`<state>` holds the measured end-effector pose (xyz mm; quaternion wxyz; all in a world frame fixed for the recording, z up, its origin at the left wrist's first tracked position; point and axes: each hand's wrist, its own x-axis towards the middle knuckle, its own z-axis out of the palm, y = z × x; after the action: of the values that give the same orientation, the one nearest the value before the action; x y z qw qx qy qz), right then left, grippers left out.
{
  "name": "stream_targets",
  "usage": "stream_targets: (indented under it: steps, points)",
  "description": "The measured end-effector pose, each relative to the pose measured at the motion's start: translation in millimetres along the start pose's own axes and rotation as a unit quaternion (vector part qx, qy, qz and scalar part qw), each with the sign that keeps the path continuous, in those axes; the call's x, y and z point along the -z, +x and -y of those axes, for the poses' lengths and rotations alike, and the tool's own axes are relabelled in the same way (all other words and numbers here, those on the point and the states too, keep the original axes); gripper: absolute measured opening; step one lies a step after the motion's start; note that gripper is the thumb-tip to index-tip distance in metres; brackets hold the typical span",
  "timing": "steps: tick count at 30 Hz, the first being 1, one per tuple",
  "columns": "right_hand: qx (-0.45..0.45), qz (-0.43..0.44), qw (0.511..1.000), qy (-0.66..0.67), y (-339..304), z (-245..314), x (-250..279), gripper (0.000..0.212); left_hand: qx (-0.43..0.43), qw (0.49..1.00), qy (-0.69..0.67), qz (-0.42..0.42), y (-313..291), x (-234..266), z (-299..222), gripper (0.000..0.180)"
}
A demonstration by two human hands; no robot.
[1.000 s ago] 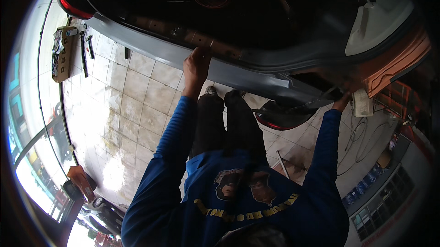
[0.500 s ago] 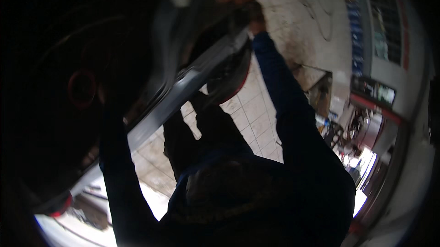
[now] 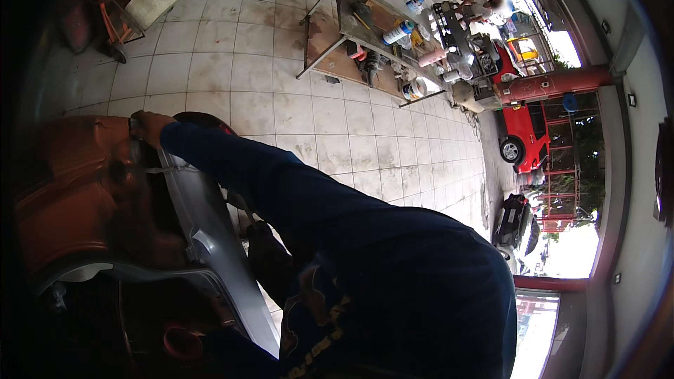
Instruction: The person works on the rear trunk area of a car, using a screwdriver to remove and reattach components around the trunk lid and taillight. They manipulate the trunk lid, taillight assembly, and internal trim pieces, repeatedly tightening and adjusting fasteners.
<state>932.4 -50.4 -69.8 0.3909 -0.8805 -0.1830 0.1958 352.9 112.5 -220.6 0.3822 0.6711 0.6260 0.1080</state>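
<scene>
My right arm, in a dark blue sleeve, reaches across to the far left. My right hand [image 3: 149,128] is bent at the edge of an orange car body [image 3: 91,196], by a small metallic piece; what its fingers hold is hard to see. Below it runs a grey sill [image 3: 221,256] along an opening with a dark interior. My left arm [image 3: 239,354] goes into that interior at the lower left. The left hand is lost in shadow, close to a red ring [image 3: 182,342].
A metal-framed work table [image 3: 337,35] stands beyond, bearing spray cans, a bucket and tools. An orange trolley [image 3: 116,7] with a pale block is at the far left. Parked farther off are a red car [image 3: 519,133] and a black vehicle [image 3: 516,221]. A person [image 3: 481,8] is in the background.
My view has swung to the right, bringing the work table and parked cars into sight. The car body now lies lower left. My right hand stays at the orange body; the left remains in shadow.
</scene>
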Motion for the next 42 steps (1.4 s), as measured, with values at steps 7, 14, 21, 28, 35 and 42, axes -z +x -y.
stream_targets:
  steps: [7, 14, 21, 28, 35, 42]
  points:
    - [-0.027, -0.002, 1.0, 0.005, 1, 14, -5, 0.056, 0.023, 0.999, -0.047, -0.007, -27, -1, -11, 0.038]
    - [-0.013, -0.012, 1.0, -0.017, -8, 10, 5, 0.053, 0.047, 0.995, -0.093, -0.004, -60, -7, 1, 0.037]
    - [0.017, 0.09, 0.995, -0.026, 15, 14, -1, 0.058, 0.088, 0.982, -0.156, -0.053, -120, -8, 18, 0.036]
    - [0.246, 0.096, 0.964, 0.014, 74, -71, 1, 0.042, 0.049, 0.945, -0.316, -0.067, -220, -54, -129, 0.027]
    - [0.296, -0.022, 0.947, 0.127, 7, -40, -1, 0.05, 0.142, 0.878, -0.403, -0.213, -268, -104, -223, 0.031]
    - [0.538, 0.278, 0.795, -0.019, -122, -3, -4, 0.054, 0.146, 0.801, -0.508, -0.281, -267, -169, -275, 0.029]
